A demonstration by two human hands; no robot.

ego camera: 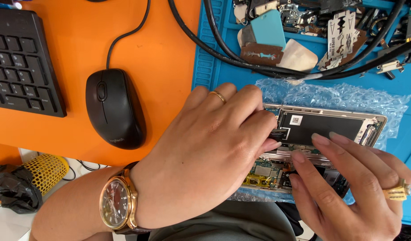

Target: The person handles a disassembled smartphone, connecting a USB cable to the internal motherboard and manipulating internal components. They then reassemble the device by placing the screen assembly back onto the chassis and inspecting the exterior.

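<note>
My left hand (214,147), with a gold ring and wristwatch (118,204), curls over the opened smartphone (321,134), its fingertips pinching a small black component (279,134) beside the battery. My right hand (348,187) rests 3 loosely spread fingers on the phone's lower frame, gripping nothing. The phone lies on bubble wrap (339,96) atop the blue mat (214,67), near a black mouse (114,107).

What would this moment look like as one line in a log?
left hand: fingers pinch small black part on opened phone | right hand: fingertips rest on phone | under phone: bubble wrap, blue mat
</note>
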